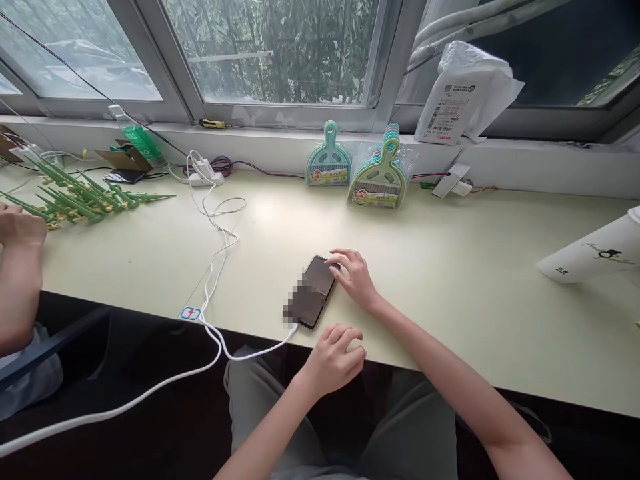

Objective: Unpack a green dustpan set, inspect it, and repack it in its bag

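A smartphone with a dark screen lies face up near the table's front edge, part of it blurred by pixels. A white charging cable is plugged into its lower end. My right hand is at the phone's upper right corner, fingers apart, their tips over or touching its edge; I cannot tell which. Below the phone, my left hand rests loosely curled at the table edge, apart from the phone, with nothing visible in its fingers.
Small dustpan-and-brush sets stand against the sill beside a white plastic package. A white cup is at the right. Leftward are a power strip, green plastic parts, a bottle and another person's hand.
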Tool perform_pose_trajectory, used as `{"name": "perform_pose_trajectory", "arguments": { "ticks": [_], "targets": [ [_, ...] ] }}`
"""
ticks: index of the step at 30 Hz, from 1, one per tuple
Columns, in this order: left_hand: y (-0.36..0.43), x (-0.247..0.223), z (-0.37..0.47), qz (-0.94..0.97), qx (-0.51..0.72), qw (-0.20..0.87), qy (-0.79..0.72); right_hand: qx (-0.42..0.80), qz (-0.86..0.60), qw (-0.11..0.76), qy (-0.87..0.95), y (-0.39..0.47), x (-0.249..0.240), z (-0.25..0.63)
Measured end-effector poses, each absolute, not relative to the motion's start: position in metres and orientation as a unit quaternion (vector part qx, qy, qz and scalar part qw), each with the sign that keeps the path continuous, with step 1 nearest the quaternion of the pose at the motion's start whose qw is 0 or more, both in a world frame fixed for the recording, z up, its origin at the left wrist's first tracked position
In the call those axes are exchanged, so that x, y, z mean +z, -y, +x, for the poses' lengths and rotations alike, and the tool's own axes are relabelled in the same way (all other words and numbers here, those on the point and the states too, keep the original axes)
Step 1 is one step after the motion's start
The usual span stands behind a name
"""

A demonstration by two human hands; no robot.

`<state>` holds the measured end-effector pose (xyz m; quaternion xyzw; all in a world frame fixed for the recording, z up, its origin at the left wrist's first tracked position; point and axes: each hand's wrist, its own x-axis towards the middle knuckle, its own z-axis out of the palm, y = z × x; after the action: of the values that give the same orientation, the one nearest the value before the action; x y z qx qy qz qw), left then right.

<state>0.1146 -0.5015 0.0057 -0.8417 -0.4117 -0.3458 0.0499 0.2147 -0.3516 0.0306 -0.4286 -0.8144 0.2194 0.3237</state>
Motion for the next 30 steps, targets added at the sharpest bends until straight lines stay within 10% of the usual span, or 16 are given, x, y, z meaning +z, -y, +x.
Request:
{"name": "perform_pose_trajectory", "arguments": {
  "ticks": [11, 30],
  "targets": [
    [0.487, -0.02, 0.129, -0.709, -0.556, 0.208, 0.38, 0.228, -0.451, 0.287, 0.814, 0.343, 0.03, 0.219],
    [0.498, -0.047, 0.127, -0.714, -0.511, 0.23, 0.419, 0.227, -0.434, 0.28, 0.826, 0.339, 0.028, 0.22]
  ]
}}
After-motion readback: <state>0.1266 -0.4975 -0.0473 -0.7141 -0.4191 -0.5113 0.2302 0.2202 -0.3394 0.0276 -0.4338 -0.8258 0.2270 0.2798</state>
